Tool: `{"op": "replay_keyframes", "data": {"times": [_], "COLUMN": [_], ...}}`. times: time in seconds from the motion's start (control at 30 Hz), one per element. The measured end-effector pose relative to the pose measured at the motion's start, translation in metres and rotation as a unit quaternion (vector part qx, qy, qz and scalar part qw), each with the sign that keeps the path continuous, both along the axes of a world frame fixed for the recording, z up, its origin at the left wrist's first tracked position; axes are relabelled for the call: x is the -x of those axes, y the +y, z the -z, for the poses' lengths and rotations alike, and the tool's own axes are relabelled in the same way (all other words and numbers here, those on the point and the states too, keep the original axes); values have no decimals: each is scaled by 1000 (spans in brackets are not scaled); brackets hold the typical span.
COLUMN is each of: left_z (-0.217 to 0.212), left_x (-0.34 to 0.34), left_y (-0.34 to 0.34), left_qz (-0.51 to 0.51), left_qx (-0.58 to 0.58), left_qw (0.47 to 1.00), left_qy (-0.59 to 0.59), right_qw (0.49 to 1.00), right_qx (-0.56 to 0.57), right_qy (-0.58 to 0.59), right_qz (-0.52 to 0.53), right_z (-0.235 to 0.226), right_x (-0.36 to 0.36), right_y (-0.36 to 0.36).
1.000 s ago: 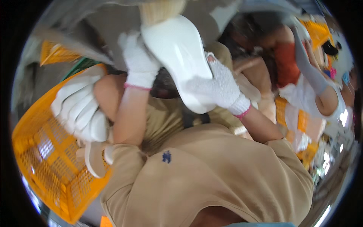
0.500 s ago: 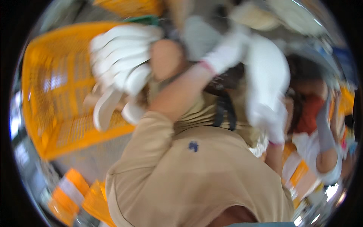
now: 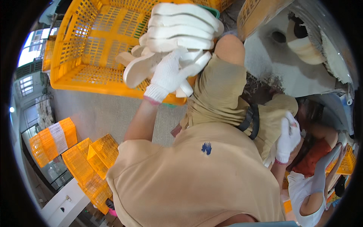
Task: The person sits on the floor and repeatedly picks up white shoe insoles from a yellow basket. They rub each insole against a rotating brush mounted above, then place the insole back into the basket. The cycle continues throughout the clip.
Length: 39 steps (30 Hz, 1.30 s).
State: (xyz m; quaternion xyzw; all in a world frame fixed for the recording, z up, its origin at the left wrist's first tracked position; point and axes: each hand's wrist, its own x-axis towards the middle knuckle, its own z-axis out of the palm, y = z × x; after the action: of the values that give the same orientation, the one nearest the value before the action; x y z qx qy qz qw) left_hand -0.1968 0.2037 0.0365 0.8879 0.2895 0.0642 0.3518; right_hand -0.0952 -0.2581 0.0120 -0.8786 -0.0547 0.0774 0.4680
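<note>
1. Far left, lower edge: stacked yellow crates (image 3: 90,159) on the floor, one with a white label, well apart from the hands.
2. Upper left: large yellow mesh basket (image 3: 81,45), open side up, resting on grey floor (image 3: 102,113).
3. Left hand (image 3: 170,73), in a white knit glove, reaches up to the basket's near rim. Its fingers are closed around a bundle of white shoe soles (image 3: 181,34). The soles lie stacked flat, several layers, at the basket's right corner and over its edge; a few loose ones poke out below the glove.
4. Centre: the person's tan shirt (image 3: 196,178) and tan trousers, with one bare knee (image 3: 228,49) just beside the stack of soles.
5. Right: right hand (image 3: 287,138), also white-gloved, held low beside the hip, fingers curled inward. Cannot tell whether it grips anything.
6. Upper right: grey machine housing (image 3: 280,72) with a tan round part near its top.
7. Lower right: another person in a white top, arm raised.
</note>
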Motion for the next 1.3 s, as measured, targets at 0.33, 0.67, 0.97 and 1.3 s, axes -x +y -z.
{"op": "replay_keyframes", "data": {"times": [0.33,0.67,0.97,1.3], "left_z": [-9,-12,39,-60], "left_x": [-132,-146,-137,-62], "left_y": [94,155,193,207], "left_qz": [245,180,84,-17], "left_qx": [-417,-294,-128,-291], "left_qw": [875,924,987,942], "left_qy": [31,165,38,-165], "right_qw": [869,892,836,836], "right_qx": [-76,-3,140,162], "right_qy": [-305,-252,-57,8], "right_qz": [-383,-375,-528,-525], "right_z": [-43,-2,36,21], "right_x": [-21,-46,-73,-72], "right_y": [237,338,397,395]}}
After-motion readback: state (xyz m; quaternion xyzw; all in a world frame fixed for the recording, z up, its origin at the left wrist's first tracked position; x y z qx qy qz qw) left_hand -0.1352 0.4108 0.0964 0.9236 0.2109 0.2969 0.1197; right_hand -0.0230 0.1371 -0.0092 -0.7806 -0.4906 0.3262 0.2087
